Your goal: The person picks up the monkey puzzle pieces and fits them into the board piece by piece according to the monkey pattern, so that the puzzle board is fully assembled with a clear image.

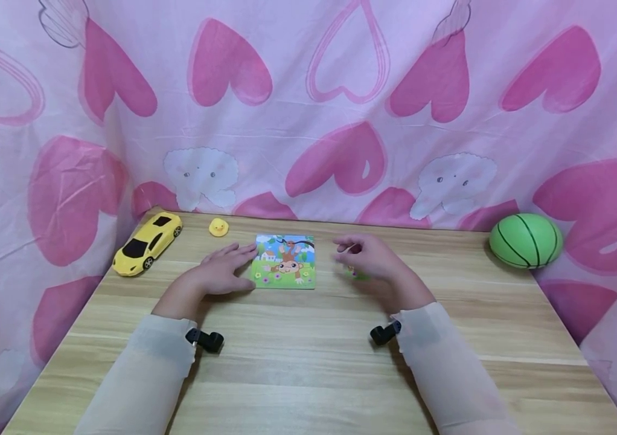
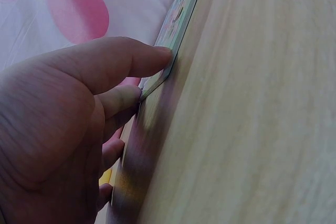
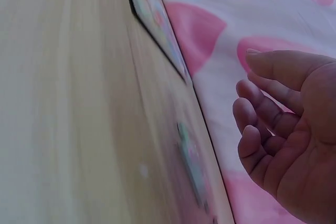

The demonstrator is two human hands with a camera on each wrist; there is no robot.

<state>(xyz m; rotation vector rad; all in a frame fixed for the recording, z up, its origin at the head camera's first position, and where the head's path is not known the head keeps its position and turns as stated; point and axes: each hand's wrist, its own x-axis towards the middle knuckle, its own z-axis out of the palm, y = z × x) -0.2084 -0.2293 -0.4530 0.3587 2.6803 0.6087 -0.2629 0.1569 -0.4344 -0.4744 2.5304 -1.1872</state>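
Note:
A square jigsaw puzzle (image 1: 285,263) with a monkey, a house and flowers lies flat on the table. My left hand (image 1: 224,270) is at its left side, palm down with fingers extended. In the left wrist view, the thumb and a finger touch the puzzle's edge by a corner. To the right of the puzzle, my right hand (image 1: 369,257) hovers with loosely curled fingers and nothing in it. Below that hand lies a green puzzle piece (image 3: 191,163), partly hidden in the head view and blurred in the right wrist view.
A yellow toy car (image 1: 148,243) stands at the table's back left, with a small yellow rubber duck (image 1: 218,227) beside it. At the back right sits a green ball (image 1: 526,240) with black lines. A pink heart-print curtain (image 1: 335,121) hangs behind the wooden table (image 1: 297,362).

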